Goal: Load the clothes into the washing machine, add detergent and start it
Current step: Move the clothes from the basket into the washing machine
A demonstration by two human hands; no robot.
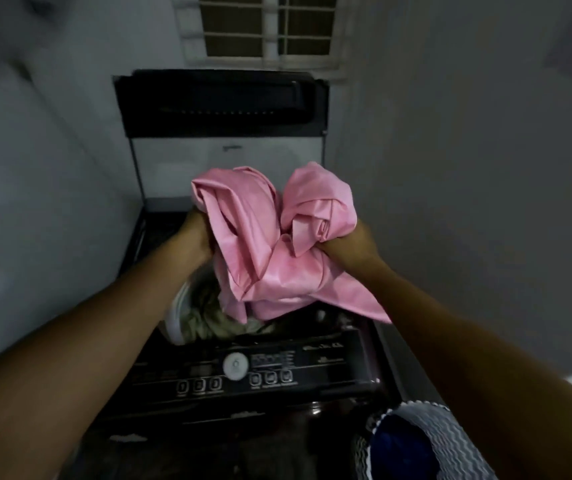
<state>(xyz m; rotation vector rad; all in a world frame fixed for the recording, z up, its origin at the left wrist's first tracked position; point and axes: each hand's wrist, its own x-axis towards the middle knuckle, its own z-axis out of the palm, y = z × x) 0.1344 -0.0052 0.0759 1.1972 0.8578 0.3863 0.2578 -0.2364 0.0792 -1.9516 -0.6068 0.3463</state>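
Your left grip and right grip each hold a bunched fistful of the pink garment, fingers curled into the cloth. The bundle hangs between them above the mouth of the washing machine. Gathering it with both hands looks deliberate: the fabric is loose and slippery-looking, and a tail of it trails toward the right rim, so a two-handed hold keeps it from snagging or draping outside the tub. The lid stands upright at the back, out of your way. Below the bundle, olive-coloured clothes already lie in the drum, so I judge loading is under way and this piece goes in on top. At the lower right a woven laundry basket sits near your right forearm, close enough to reach, with something dark blue inside that probably goes in too. The control panel runs along the near edge, with a round white button in its middle. I see no detergent in view. The machine stands in a narrow nook between pale grey walls, under a barred window, in dim light.
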